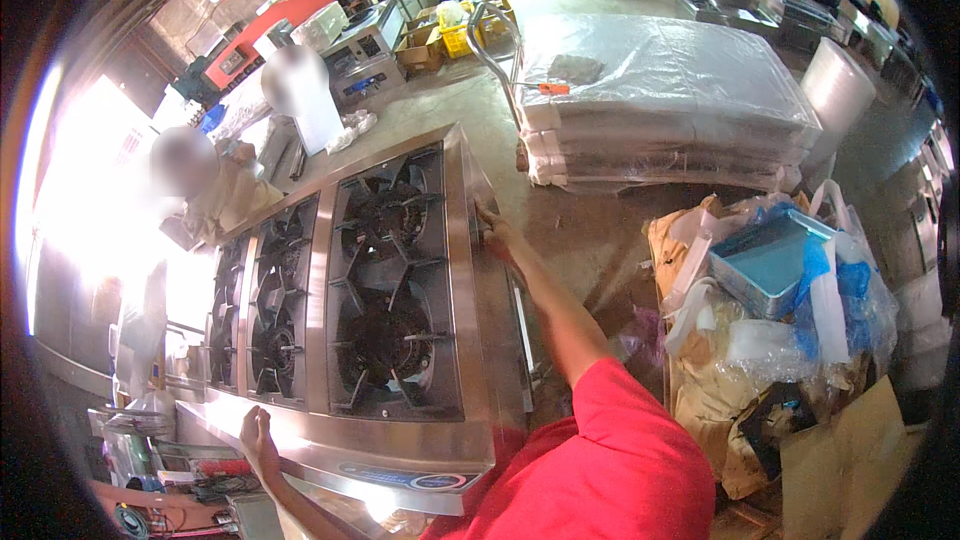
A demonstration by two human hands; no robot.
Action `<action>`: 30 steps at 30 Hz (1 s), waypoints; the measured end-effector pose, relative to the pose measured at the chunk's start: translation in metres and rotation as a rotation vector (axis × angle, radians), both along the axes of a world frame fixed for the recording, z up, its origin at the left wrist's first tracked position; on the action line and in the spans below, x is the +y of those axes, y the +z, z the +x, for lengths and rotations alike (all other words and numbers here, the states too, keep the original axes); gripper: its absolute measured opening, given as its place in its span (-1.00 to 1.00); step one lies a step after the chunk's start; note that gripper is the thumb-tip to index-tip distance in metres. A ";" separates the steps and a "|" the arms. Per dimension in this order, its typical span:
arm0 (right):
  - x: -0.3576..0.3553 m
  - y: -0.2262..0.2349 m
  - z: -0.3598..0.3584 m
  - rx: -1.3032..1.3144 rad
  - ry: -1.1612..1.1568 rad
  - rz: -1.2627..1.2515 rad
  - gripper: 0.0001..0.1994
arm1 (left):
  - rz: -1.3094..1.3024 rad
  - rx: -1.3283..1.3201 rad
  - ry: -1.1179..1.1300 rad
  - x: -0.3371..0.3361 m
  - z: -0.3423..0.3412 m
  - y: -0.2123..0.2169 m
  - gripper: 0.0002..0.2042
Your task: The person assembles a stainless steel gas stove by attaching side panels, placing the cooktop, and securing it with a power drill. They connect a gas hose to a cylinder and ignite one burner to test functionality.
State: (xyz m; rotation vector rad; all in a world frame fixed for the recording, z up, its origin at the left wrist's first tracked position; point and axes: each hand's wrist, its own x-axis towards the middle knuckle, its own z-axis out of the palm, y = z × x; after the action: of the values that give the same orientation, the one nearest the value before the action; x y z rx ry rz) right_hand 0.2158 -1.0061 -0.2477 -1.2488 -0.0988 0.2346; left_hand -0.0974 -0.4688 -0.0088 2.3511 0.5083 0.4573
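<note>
My left grip (258,437) flat, fingers spread, on near steel rim of gas range (480,360). Right grip (493,230) curled over its far side edge. Brushed steel body, black cast-iron grates (390,285). Concrete floor (590,230), warehouse. Plastic-wrapped pallet stack (670,100) beyond; bagged cardboard scrap (780,340) right; two people (215,190) left.

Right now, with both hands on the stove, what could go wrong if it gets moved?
1. The left hand and right hand grip bare steel edges of the stove; fingers could get cut or pinched.
2. Two people stand close at the far end and could be struck if it slides that way.
3. The scrap pile of bags and cardboard crowds the floor on the right, a likely trip or snag.
</note>
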 end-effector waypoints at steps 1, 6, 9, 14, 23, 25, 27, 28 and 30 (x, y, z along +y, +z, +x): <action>-0.001 -0.003 -0.008 -0.002 -0.017 -0.120 -0.29 | 0.007 0.010 0.010 0.000 0.000 -0.001 -0.52; -0.004 -0.014 -0.107 -0.355 -0.289 -0.244 -0.62 | 0.009 0.052 0.049 -0.003 0.002 0.001 -0.55; 0.006 -0.004 -0.179 0.017 -0.384 -0.150 -0.69 | 0.011 0.062 0.057 -0.014 0.004 0.006 -0.58; 0.028 0.052 -0.229 -0.425 -0.380 -0.419 -0.45 | 0.185 0.226 0.071 -0.034 0.003 0.022 -0.51; 0.067 0.066 -0.230 -0.502 -0.297 -0.377 -0.16 | 0.366 0.325 0.122 0.019 0.040 0.014 -0.50; 0.066 0.061 -0.230 -0.583 -0.330 -0.418 -0.17 | 0.230 0.306 0.148 0.026 0.036 0.006 -0.52; 0.065 0.058 -0.230 -0.569 -0.343 -0.405 -0.18 | 0.150 0.169 0.178 0.030 0.033 0.005 -0.58; 0.066 0.058 -0.230 -0.567 -0.338 -0.380 -0.19 | 0.097 0.149 0.157 0.030 0.032 0.003 -0.59; 0.066 0.059 -0.229 -0.550 -0.319 -0.361 -0.19 | 0.191 0.106 0.121 0.031 0.031 0.004 -0.61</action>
State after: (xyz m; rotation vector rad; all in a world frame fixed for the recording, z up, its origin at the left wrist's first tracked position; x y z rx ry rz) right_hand -0.0136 -0.9398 -0.1886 -1.6415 -0.3380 -0.3891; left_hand -0.0661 -0.4379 -0.0045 2.5475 0.6858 0.4562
